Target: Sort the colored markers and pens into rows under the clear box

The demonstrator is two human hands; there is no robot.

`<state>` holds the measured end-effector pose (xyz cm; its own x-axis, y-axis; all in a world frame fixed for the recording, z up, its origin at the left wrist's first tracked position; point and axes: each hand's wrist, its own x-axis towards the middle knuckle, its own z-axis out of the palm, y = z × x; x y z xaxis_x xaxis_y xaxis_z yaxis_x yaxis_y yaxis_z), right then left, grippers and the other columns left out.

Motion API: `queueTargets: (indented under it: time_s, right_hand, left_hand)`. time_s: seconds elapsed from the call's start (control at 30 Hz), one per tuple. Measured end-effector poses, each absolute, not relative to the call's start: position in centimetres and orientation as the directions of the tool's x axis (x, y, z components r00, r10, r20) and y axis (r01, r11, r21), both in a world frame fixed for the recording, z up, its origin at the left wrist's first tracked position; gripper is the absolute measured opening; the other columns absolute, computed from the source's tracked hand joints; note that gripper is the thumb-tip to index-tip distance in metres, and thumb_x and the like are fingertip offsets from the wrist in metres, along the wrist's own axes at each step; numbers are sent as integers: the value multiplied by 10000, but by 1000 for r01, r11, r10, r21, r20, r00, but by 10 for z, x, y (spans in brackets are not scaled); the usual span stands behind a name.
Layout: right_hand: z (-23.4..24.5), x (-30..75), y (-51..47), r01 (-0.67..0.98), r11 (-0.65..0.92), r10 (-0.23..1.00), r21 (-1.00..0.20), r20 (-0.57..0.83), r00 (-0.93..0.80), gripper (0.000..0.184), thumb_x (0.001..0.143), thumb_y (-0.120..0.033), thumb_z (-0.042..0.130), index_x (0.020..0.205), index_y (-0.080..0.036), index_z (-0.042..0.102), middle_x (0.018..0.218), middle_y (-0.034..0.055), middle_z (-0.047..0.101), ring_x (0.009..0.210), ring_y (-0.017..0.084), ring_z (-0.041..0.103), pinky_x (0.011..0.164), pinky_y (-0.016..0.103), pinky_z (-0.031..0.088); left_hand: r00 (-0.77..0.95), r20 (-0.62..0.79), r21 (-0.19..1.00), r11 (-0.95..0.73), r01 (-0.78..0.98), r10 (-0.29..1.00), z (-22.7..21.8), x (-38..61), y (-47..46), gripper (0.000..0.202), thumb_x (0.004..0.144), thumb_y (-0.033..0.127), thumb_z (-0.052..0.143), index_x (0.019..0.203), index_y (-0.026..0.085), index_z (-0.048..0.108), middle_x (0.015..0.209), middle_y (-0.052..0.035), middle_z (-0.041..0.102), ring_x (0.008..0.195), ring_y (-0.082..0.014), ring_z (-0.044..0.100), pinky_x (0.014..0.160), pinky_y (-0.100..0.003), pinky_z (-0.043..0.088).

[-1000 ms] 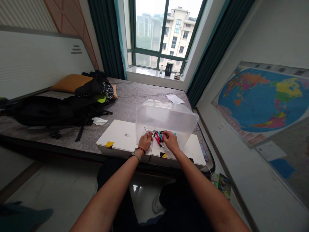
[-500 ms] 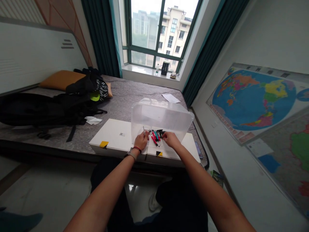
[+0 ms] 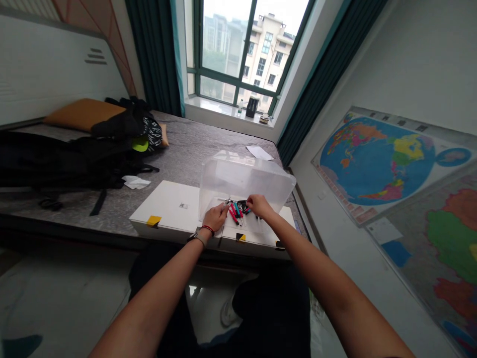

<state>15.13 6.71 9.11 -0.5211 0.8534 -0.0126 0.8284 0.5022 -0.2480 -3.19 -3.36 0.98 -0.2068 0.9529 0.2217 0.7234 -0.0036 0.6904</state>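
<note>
Small slim items [image 3: 238, 209], one loose pile, red, teal, black and silver, kind too small to tell; located between the two hands, at the mouth of a clear plastic bin [image 3: 244, 177] that seems tipped on its side. Whether the pile rests on the bin's wall or directly on the box lid, cannot tell. Red items [image 3: 233, 215]: long axes slanting from far left to near right; immediately right of the left hand [image 3: 216, 217], the nearer of the two. Black items [image 3: 243, 204]: pile's far right side, nearest the right hand [image 3: 261, 206]. Hands: apart, fingers of each bent together at the pile's edges; what either grips, if anything, cannot tell. Beneath: white boxes [image 3: 164, 199], yellow-and-black tape [image 3: 153, 221] at the front edge. Support: bed [image 3: 194, 144], grey cover. Further left on it: crumpled white paper [image 3: 136, 182], black bag [image 3: 48, 156]. Beyond the bin: white sheet [image 3: 260, 152].
</note>
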Motion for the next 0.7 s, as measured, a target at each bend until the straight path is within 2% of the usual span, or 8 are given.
queueTargets:
  time_s: [0.1, 0.17, 0.4, 0.7]
  right_hand:
    - [77, 130, 77, 857, 449, 862, -251, -131, -490, 154, 821, -208, 621, 887, -172, 756, 873, 77, 737, 835, 178, 653, 729, 214, 433]
    - [66, 119, 81, 878, 407, 877, -252, -160, -453, 165, 813, -223, 627, 884, -166, 765, 870, 92, 742, 831, 184, 662, 714, 211, 439]
    - [49, 102, 86, 945, 265, 945, -193, -142, -295, 230, 816, -204, 609, 990, -118, 734, 999, 185, 716, 907, 229, 680, 728, 242, 474]
    - [48, 88, 79, 957, 257, 953, -137, -129, -275, 249, 802, -155, 615, 1030, -118, 708, 1051, 214, 694, 955, 278, 682, 756, 300, 506]
  left_hand:
    - [-203, 211, 664, 12, 748, 956, 13, -31, -35, 432, 970, 500, 303, 892, 234, 635, 749, -28, 678, 740, -184, 627, 651, -265, 366]
    - [-198, 208, 656, 13, 754, 958, 14, -31, -35, 436, 973, 502, 295, 897, 236, 632, 755, -30, 679, 748, -187, 628, 649, -265, 362]
    - [-196, 215, 635, 16, 772, 957, 8, -32, -33, 453, 977, 514, 264, 925, 245, 624, 800, -43, 687, 774, -191, 630, 672, -265, 367]
    - [-192, 235, 642, -4, 766, 953, 6, -32, -32, 458, 976, 517, 269, 947, 240, 633, 808, -50, 689, 760, -190, 630, 678, -267, 373]
